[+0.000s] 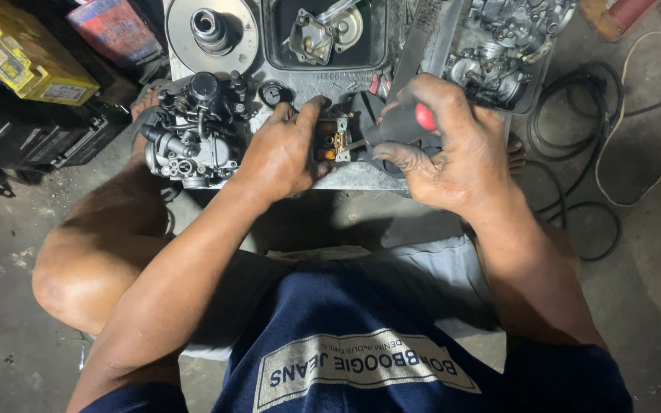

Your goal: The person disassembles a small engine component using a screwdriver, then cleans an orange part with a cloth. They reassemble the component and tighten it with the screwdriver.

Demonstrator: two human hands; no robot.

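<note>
Hands (376, 149) grip a carburetor part (333, 140); black tray (277, 38) holds metal pieces (323, 34).

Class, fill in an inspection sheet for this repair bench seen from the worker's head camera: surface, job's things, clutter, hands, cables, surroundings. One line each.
Surface: grimy grey work board, low in front of the seated person.
Job's things: small carburetor part with brass pieces showing; screwdriver with black and red handle, tip at the part.
Clutter: whole carburetor at left; round metal disc; black tray of parts; second tray of metal parts.
Hands: left hand grips the small part; right hand is closed on the screwdriver handle.
Cables: black hose coils and a pale cord on the floor at right.
Surroundings: concrete floor; yellow box and dark cases at left.
</note>
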